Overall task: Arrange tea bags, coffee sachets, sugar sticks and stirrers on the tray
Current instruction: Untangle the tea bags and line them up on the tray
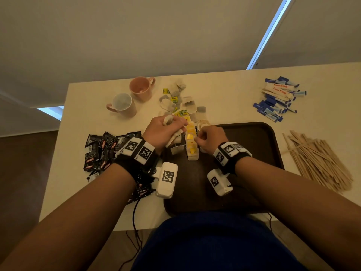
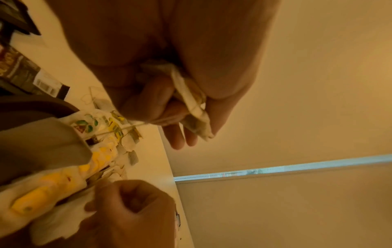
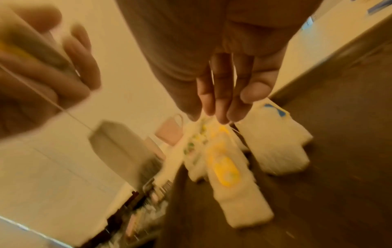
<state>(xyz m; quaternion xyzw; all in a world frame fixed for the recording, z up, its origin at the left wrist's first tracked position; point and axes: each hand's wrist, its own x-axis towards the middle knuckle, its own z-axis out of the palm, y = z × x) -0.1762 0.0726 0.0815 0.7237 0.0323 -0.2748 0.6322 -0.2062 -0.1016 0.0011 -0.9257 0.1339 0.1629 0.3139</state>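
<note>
Tea bag (image 3: 125, 151) dangling by its string shows only at right wrist.

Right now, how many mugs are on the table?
2. A pink mug stands at the table's far edge, and a second pink mug with a pale inside sits just left of it, nearer the person. None looks hidden.

A row of paper tea bags (image 1: 191, 142) is lying on the dark plastic tray (image 1: 254, 141), black coffee sachets (image 1: 101, 151) sitting left, wooden stirrers (image 1: 320, 163) right, blue-white sugar sticks (image 1: 279, 98) and two pink mugs (image 1: 132, 96) behind.
</note>
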